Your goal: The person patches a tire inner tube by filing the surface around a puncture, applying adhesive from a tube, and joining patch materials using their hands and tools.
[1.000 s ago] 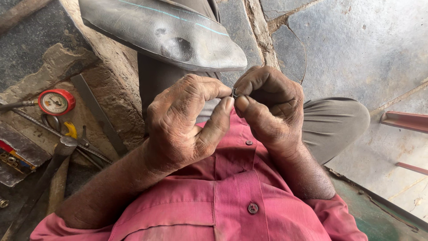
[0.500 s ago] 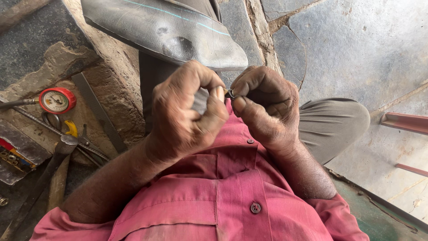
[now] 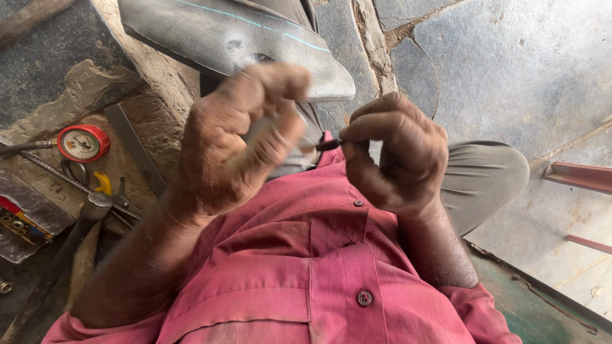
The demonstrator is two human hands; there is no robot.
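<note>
At far left a round red-rimmed pressure gauge (image 3: 83, 143) lies on rough stone beside a hammer (image 3: 76, 229). The weathered left hand (image 3: 239, 143), blurred, curls loosely with fingers bent and nothing clearly held, below the smooth black rubber tube (image 3: 236, 38). The right hand (image 3: 398, 156) pinches a small dark metal stem (image 3: 328, 145) between thumb and forefinger above the pink shirt (image 3: 306, 267); half a second ago both hands met at it, and now the left has drawn away.

Gauge (image 3: 81, 143) left of hands; inner tube (image 3: 242, 44) beyond them
</note>
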